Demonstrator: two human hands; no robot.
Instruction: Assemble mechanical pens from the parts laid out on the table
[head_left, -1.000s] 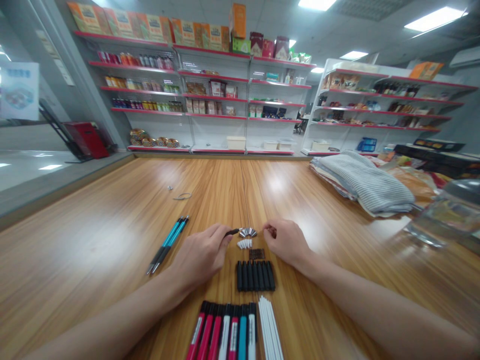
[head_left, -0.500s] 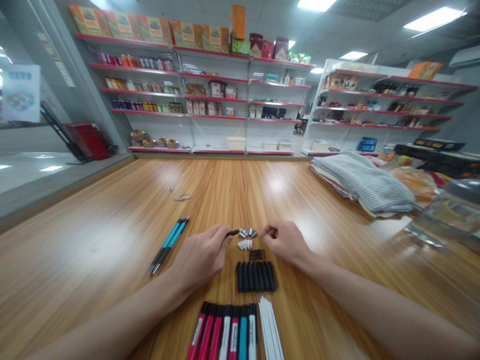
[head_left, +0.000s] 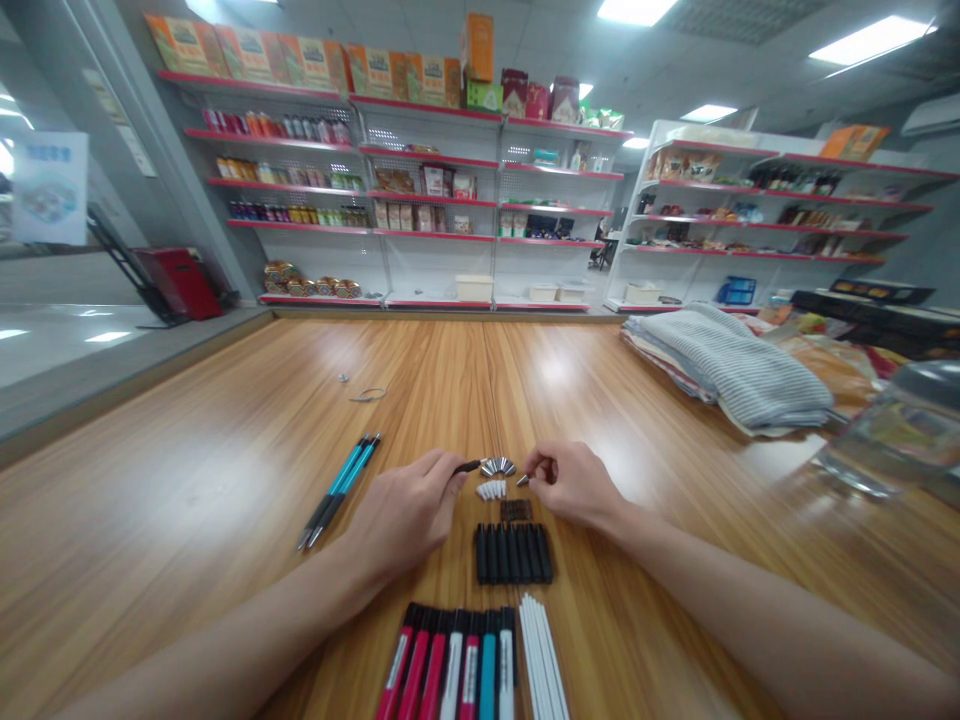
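My left hand (head_left: 405,510) is closed in a pinch on a small black pen part whose tip sticks out toward a fan of silver metal tips (head_left: 498,466). My right hand (head_left: 571,484) is closed too, pinching a small silver tip just right of that fan. Between the hands lie small white pieces (head_left: 492,489) and tiny dark springs (head_left: 515,510). Closer to me sit a row of black grips (head_left: 512,553), several red, blue and white pen barrels (head_left: 450,665) and white refill tubes (head_left: 541,660). Two assembled blue pens (head_left: 340,490) lie to the left.
All of it lies on a wooden table (head_left: 225,470). Folded striped cloth (head_left: 731,365) and a clear plastic container (head_left: 892,430) stand at the right. A small ring and wire loop (head_left: 366,394) lie farther back. Store shelves (head_left: 420,180) line the far wall.
My right hand has drawn slightly toward me and left, and a small silver tip now shows in its pinch. The left hand has stayed in place.
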